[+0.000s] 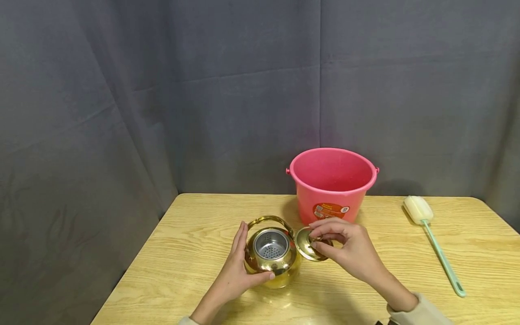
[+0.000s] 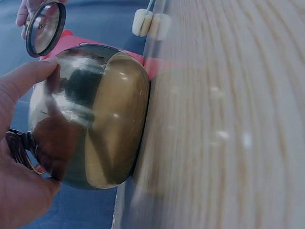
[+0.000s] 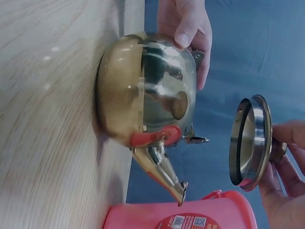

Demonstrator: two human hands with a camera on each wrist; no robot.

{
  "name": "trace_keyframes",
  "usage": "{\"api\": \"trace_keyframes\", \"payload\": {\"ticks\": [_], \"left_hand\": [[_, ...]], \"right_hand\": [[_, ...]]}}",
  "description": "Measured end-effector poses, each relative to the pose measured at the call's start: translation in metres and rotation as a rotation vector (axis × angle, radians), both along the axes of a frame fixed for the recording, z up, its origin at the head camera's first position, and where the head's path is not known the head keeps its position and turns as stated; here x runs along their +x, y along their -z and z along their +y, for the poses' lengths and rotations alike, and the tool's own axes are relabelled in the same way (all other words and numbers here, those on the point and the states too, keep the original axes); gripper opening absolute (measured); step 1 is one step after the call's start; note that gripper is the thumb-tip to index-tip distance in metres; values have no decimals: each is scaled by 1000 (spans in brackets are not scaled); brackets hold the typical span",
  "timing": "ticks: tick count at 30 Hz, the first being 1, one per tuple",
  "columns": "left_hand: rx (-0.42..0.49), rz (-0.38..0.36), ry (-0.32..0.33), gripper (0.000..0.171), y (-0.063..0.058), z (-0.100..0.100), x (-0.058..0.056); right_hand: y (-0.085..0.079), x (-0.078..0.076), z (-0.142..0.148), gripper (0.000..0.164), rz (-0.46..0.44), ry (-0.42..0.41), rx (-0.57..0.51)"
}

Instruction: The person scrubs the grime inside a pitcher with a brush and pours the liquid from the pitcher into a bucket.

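Note:
A shiny gold teapot stands on the wooden table, its mouth uncovered. Inside the mouth sits a perforated metal strainer. My left hand grips the pot's left side, thumb at the front and fingers toward the back. Between right thumb and fingers, my right hand pinches the knob of the round gold lid, which is raised beside the pot, apart from it. In the right wrist view the lid shows its rimmed underside toward the teapot, and the spout points toward the bucket.
Behind the pot stands a pink bucket with an orange label. On the table's right side lies a sponge brush with a long green handle. A grey curtain hangs along the table's back edge.

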State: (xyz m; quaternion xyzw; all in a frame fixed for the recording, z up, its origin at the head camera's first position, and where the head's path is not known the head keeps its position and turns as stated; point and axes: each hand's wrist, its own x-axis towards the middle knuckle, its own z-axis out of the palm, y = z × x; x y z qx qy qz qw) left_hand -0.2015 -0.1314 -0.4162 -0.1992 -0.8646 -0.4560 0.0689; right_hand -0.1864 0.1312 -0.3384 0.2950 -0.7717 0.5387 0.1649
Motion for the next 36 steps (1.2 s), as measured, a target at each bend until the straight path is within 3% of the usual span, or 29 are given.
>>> {"api": "trace_keyframes", "payload": {"ticks": [5,25,36], "left_hand": [[-4,11,-4,119,1,0,-1],[-2,6,-2,119,0,0,-1],[-9,6,-8,119,1,0,-1]], "right_hand": [[-9,6,2,19,3,40,18],[-2,8,18,21,12,164,38],[5,8,31,20,24,162,21]]}}
